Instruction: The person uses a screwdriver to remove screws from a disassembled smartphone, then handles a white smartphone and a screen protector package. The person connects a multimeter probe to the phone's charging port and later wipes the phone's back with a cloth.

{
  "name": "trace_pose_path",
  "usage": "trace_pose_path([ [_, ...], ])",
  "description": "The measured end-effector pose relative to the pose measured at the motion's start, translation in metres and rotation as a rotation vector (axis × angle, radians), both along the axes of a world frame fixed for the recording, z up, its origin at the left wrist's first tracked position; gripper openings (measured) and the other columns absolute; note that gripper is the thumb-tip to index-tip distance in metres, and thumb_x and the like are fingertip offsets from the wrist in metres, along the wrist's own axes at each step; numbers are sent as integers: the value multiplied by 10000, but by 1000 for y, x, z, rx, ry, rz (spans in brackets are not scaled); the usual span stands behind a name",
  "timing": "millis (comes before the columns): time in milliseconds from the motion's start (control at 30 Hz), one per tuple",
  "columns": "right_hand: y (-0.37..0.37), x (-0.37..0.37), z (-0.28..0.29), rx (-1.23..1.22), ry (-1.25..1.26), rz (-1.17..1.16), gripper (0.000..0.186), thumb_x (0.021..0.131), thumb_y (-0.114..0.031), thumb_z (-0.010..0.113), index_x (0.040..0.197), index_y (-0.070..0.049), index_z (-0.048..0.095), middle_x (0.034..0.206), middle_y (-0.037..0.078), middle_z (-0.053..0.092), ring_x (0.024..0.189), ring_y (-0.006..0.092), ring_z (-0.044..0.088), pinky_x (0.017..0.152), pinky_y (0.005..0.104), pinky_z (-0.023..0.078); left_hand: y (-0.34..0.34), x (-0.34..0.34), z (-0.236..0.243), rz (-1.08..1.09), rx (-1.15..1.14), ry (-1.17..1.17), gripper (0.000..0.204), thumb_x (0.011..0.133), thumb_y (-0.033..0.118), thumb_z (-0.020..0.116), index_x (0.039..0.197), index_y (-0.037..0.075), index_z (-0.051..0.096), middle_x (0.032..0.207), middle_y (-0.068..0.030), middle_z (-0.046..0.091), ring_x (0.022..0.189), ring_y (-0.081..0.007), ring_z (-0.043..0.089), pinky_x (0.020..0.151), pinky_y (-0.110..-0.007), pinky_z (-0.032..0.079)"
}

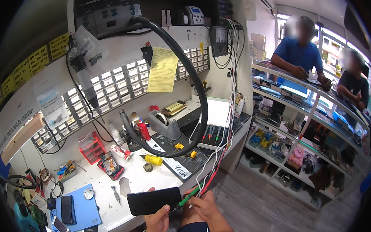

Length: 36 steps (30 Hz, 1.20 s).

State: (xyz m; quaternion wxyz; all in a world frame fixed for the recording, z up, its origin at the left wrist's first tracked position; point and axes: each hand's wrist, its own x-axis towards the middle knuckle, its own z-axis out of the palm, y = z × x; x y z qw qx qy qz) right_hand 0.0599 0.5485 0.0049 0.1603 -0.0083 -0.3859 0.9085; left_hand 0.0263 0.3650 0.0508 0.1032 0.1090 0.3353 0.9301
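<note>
Black phone sits gripped in your left hand at the front edge of the white workbench, while your right hand, out past that same edge, grasps a green lead with a red lead beside it, the green tip near the phone's end, contact unclear.

We see a white bench across the lower left and centre of the frame. On it we find a blue mat at lower left, a red drawer unit left of centre, and a tube, a tin and a grey tool near centre. A dark mat lies right of the tin.
</note>
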Motion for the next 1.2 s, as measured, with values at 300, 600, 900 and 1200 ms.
trace_pose_path([
  [300,1,-1,-1,5,-31,-12,250,922,141,700,1164,87,729,1144,199,792,1039,237,763,938,367,602,0,-2,-6,-9,-20,2,867,899,-179,741,1653,38,372,1406,-154,628,1327,-286,659,1153,-452,550],
  [600,1,1,0,-4,-6,-15,271,920,149,694,1184,98,730,1149,209,794,1011,243,769,908,362,609,2,4,4,-7,-59,-22,858,888,-169,720,1643,35,369,1397,-145,627,1352,-300,639,1217,-510,496],
  [900,1,2,3,-29,-4,-13,274,916,152,691,1184,104,722,1143,212,787,1024,249,767,906,357,604,3,4,6,-10,-60,-35,861,893,-160,730,1646,37,362,1399,-144,624,1353,-293,637,1210,-497,504],
  [1200,-1,0,3,-3,-11,-63,311,880,191,626,1151,57,698,1140,245,766,989,306,785,860,382,636,3,4,5,-13,-62,-48,846,893,-163,740,1632,42,384,1394,-144,630,1341,-296,648,1196,-492,525],
])
